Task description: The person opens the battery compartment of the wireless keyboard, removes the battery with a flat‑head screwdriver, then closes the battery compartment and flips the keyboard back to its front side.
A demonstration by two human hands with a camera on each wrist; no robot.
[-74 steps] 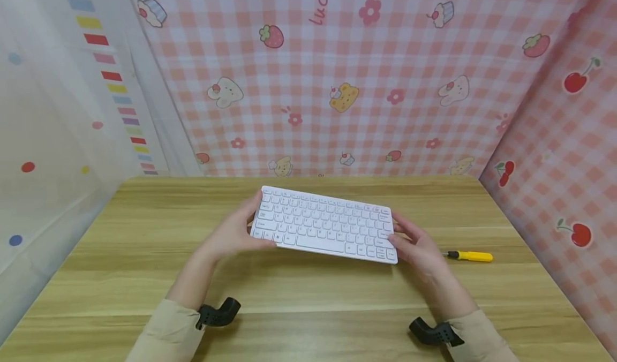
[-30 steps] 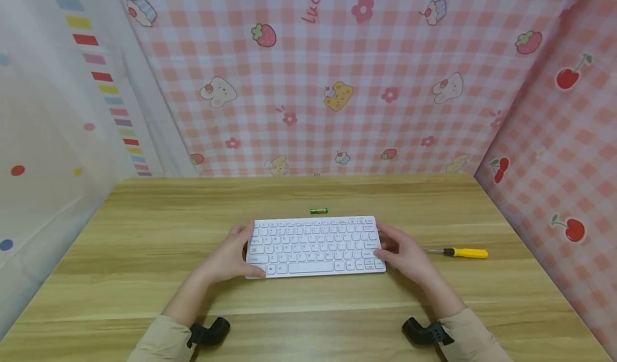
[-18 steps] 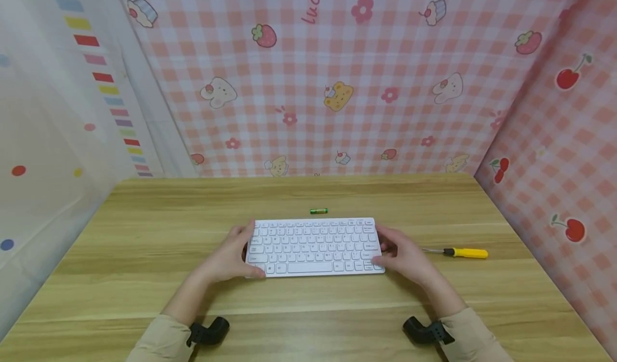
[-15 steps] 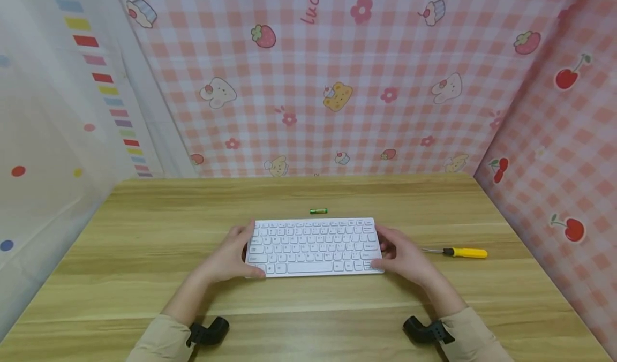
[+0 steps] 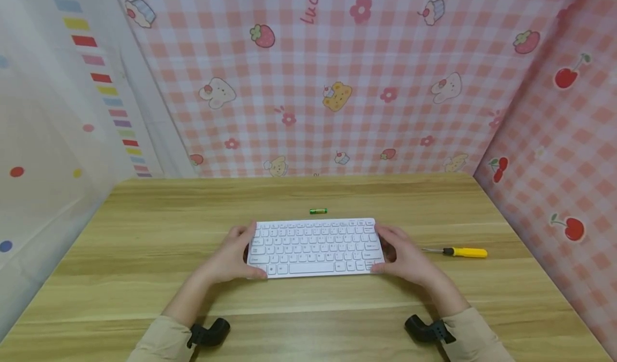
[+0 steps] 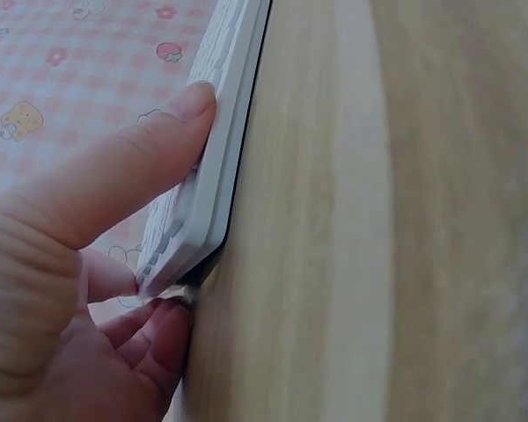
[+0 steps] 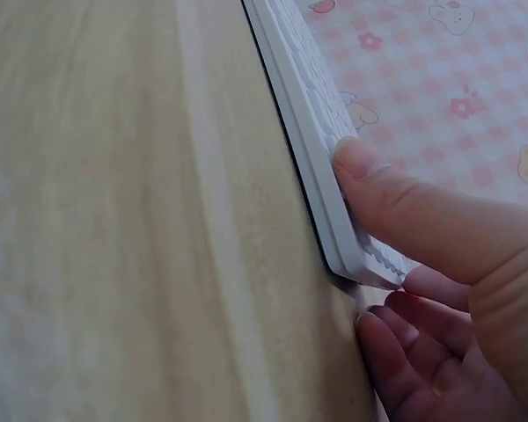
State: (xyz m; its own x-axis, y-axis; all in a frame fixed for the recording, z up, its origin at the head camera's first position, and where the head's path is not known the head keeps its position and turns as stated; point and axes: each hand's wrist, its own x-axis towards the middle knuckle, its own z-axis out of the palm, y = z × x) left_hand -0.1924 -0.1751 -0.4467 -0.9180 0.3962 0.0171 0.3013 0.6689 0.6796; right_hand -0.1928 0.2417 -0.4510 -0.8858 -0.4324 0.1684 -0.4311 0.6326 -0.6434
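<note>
A white keyboard (image 5: 308,248) lies face up near the middle of the wooden table, its keys toward the person. At its left end my left hand (image 5: 230,256) grips it, thumb on the lower left corner and fingers at the side edge. My right hand (image 5: 407,257) holds the other end the same way, its thumb on the lower right corner. Both wrist views show the keyboard's edge (image 6: 233,149) close to the tabletop, with a thumb on top and other fingers curled by the end. Just behind the keyboard lies a small green battery (image 5: 318,211).
To the right of my right hand lies a screwdriver (image 5: 465,253) with a yellow handle, its shaft pointing left. The wooden table (image 5: 308,319) ends at a pink checked cloth wall (image 5: 308,83). A black wrist mount (image 5: 210,332) sits on each sleeve.
The keyboard has come down from a raised, tilted pose to the tabletop, uncovering the battery behind it. Lately my right thumb has slid down to the near corner.
</note>
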